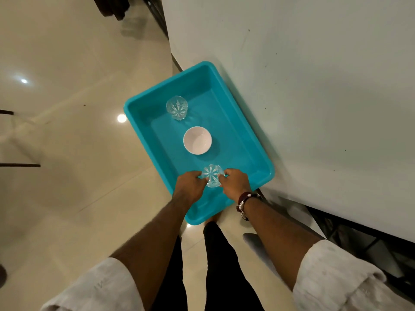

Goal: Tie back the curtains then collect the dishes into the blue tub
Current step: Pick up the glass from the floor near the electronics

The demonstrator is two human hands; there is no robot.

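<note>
The blue tub [238,122] sits at the corner of a white table, partly overhanging its edge. Inside it a cut-glass tumbler [176,107] stands at the far end, and a white bowl [197,140] rests in the middle. At the near end a second cut-glass tumbler [213,175] is held between both hands. My left hand [189,187] grips its left side and my right hand [234,181] grips its right side. A dark bracelet circles my right wrist. No curtains are in view.
The white table [314,97] fills the right side. Glossy cream floor tiles [78,153] spread to the left and below. Dark chair or furniture bars [20,164] jut in at the left edge. My dark trousers and a foot show below the tub.
</note>
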